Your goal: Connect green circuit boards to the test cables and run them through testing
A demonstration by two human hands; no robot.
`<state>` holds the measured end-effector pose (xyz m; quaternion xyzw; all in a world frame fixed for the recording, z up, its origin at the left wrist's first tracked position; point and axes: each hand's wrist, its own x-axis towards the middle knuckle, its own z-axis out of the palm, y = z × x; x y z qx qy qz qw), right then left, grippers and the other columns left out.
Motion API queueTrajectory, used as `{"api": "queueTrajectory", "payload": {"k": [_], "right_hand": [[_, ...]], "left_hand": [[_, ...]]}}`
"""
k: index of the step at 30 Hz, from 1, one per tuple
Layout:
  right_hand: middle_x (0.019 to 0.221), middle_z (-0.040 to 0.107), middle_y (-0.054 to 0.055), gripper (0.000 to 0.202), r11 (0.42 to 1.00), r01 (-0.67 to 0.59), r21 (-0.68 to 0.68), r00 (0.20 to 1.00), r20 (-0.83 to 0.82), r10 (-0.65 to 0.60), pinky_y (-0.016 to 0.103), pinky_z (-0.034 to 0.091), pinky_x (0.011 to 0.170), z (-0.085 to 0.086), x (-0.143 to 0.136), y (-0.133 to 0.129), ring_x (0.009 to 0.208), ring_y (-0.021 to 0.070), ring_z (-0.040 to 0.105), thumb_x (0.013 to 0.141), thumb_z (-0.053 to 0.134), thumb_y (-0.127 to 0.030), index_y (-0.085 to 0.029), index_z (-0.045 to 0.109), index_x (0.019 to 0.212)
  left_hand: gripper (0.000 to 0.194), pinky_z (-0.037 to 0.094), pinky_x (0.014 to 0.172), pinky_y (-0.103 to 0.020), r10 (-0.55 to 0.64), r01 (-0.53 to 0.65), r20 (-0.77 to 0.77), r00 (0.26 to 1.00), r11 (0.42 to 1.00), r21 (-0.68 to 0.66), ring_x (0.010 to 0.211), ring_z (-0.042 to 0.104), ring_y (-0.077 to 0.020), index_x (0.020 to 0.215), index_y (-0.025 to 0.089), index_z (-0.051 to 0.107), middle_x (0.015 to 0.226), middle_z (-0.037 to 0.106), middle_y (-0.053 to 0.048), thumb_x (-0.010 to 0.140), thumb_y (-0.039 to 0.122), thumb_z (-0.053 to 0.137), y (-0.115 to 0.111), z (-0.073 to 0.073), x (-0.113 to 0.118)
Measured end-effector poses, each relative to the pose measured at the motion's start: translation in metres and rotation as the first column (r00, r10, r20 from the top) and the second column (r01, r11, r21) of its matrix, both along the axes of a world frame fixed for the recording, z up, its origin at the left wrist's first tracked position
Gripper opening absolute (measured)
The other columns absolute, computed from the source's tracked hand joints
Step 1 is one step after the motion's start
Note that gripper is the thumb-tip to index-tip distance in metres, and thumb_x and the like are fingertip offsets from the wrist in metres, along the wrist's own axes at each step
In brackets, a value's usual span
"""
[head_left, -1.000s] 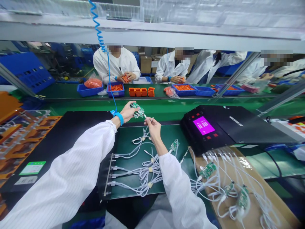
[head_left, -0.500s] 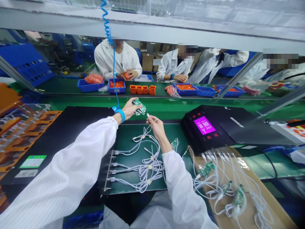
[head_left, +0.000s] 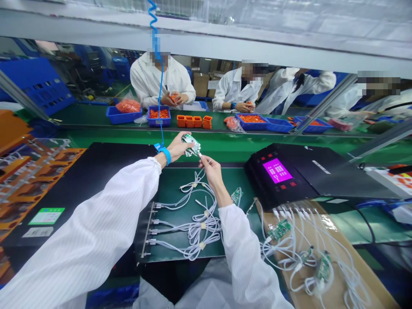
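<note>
Several green circuit boards (head_left: 192, 146) are stacked in my left hand (head_left: 179, 146), which is closed around their left side. A blue wrist strap with a coiled cord is on that wrist. My right hand (head_left: 210, 168) pinches the white plug of a cable (head_left: 200, 155), its tip meeting the lower right edge of the boards. Whether the plug sits inside a socket is too small to tell. Below my hands, bundled white cables (head_left: 202, 225) lie on the green mat (head_left: 174, 180), joined to connectors on a black box (head_left: 106, 171). Another circuit board (head_left: 237, 195) lies beside my right forearm.
A black tester with a lit magenta screen (head_left: 277, 170) stands at right, its white cables running over cardboard (head_left: 341, 240) to more circuit boards (head_left: 323, 266). Orange fixtures (head_left: 54, 171) line the left. Co-workers in white coats sit across, behind blue bins (head_left: 124, 116) of orange parts.
The plug in my right hand has come up against the boards, closing the small gap between them. My left hand has shifted slightly right with the boards.
</note>
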<state>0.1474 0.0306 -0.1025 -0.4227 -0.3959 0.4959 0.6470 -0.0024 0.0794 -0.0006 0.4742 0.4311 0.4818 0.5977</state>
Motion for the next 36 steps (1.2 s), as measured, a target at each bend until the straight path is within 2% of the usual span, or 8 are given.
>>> {"api": "queueTrajectory", "payload": {"k": [10,15,21,26,28,32,36], "right_hand": [[0.078,0.073,0.002,0.049,1.0,0.023,0.013,0.996,0.088,-0.024,0.031,0.049,0.071,0.002,0.003,-0.001,0.067,0.014,0.059,0.065,0.089,-0.06,-0.019,0.08,0.09],[0.075,0.075,0.002,0.049,1.0,0.001,0.006,0.995,0.097,-0.002,0.033,0.05,0.073,0.001,0.005,-0.002,0.065,0.0142,0.06,0.06,0.092,-0.061,-0.02,0.081,0.085],[0.073,0.076,0.003,0.049,1.0,0.007,-0.001,0.998,0.07,-0.007,0.034,0.052,0.076,0.0,0.004,-0.003,0.065,0.0147,0.063,0.058,0.094,-0.058,-0.019,0.08,0.083],[0.079,0.077,0.004,0.047,1.0,0.016,-0.004,1.0,0.005,-0.016,0.034,0.055,0.078,-0.001,0.004,-0.003,0.069,0.0156,0.067,0.06,0.094,-0.055,-0.019,0.077,0.087],[0.081,0.076,0.003,0.047,1.0,0.016,-0.001,0.999,-0.028,-0.016,0.032,0.055,0.078,-0.001,0.005,-0.003,0.07,0.015,0.067,0.06,0.094,-0.054,-0.02,0.075,0.087],[0.081,0.076,0.002,0.047,1.0,-0.015,-0.003,0.997,-0.072,0.015,0.032,0.056,0.078,-0.002,0.007,-0.007,0.07,0.0139,0.067,0.059,0.095,-0.052,-0.02,0.075,0.087],[0.082,0.076,0.002,0.045,0.999,-0.038,-0.013,0.996,-0.077,0.037,0.032,0.057,0.081,-0.004,0.006,-0.01,0.072,0.0145,0.068,0.06,0.095,-0.049,-0.02,0.075,0.088]], "left_hand": [[0.052,0.046,0.057,-0.02,-0.033,0.037,-0.097,0.995,0.999,0.038,0.066,0.064,-0.0129,0.116,0.022,0.057,0.084,0.064,0.002,0.074,-0.002,0.076,-0.002,-0.003,-0.002],[0.052,0.052,0.061,-0.023,-0.066,0.067,-0.149,0.987,0.998,0.001,0.066,0.064,-0.0129,0.117,0.023,0.054,0.084,0.062,0.002,0.077,-0.004,0.073,-0.004,-0.006,-0.002],[0.048,0.057,0.064,-0.028,-0.099,0.097,-0.138,0.985,0.995,-0.022,0.065,0.064,-0.0128,0.117,0.023,0.05,0.083,0.059,0.003,0.082,-0.006,0.067,-0.006,-0.005,-0.001],[0.05,0.055,0.064,-0.025,-0.108,0.105,-0.123,0.986,0.994,-0.031,0.066,0.065,-0.0127,0.118,0.024,0.051,0.084,0.062,0.003,0.081,-0.005,0.07,-0.004,-0.004,0.0],[0.047,0.054,0.064,-0.024,-0.103,0.101,-0.09,0.991,0.995,-0.026,0.068,0.065,-0.0128,0.118,0.024,0.053,0.085,0.063,0.002,0.083,0.002,0.074,-0.003,-0.003,0.002],[0.013,0.052,0.061,-0.026,-0.019,0.017,-0.025,0.999,0.994,-0.11,0.062,0.06,-0.0133,0.105,0.022,0.056,0.077,0.06,0.001,0.099,0.029,0.065,0.001,-0.003,0.006],[0.025,0.054,0.067,-0.031,-0.021,0.022,0.007,1.0,0.985,-0.174,0.063,0.061,-0.0171,0.089,0.021,0.055,0.069,0.058,0.0,0.101,0.043,0.059,0.009,-0.007,0.008]]}}
